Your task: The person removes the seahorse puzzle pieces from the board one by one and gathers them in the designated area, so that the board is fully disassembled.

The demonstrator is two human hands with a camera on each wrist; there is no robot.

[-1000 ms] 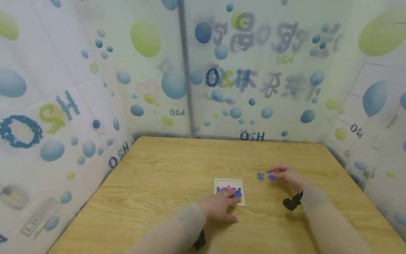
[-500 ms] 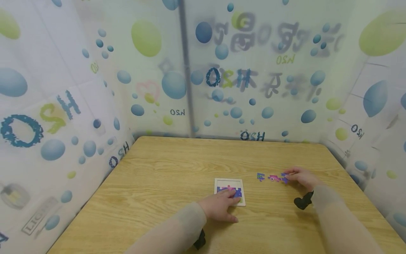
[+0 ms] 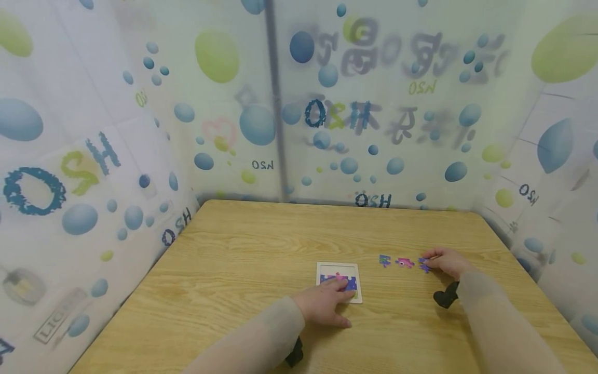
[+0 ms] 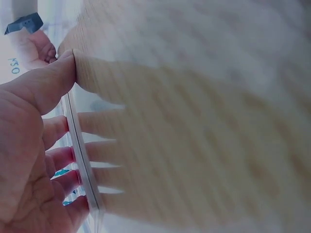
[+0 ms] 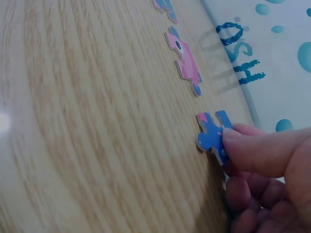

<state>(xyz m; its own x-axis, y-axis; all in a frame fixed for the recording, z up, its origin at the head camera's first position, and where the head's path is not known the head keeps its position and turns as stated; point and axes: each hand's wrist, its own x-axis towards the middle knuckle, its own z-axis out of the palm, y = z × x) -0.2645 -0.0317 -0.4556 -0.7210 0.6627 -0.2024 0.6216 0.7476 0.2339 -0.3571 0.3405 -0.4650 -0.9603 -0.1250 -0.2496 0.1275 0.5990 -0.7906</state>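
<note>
My left hand (image 3: 322, 302) lies with its fingers spread over the lower part of a small white-framed jigsaw puzzle (image 3: 337, 264), its thumb on the table beside it. Blue and pink pieces fill the lower part of the frame, partly under the fingers. Off to the right, my right hand (image 3: 449, 261) pinches a blue puzzle piece (image 5: 212, 135) with a pink corner between thumb and index finger, close over the table. To its left lie a pink puzzle piece (image 5: 185, 59) with a printed eye and a blue-and-green puzzle piece (image 3: 384, 261).
The wooden table (image 3: 243, 239) stretches around both hands. Behind it and along both sides hangs a pale curtain (image 3: 233, 104) printed with blue and green drops and lettering.
My right hand has moved right with the blue piece, uncovering the pink piece, and a gap has opened between the two. The left hand stays on the puzzle.
</note>
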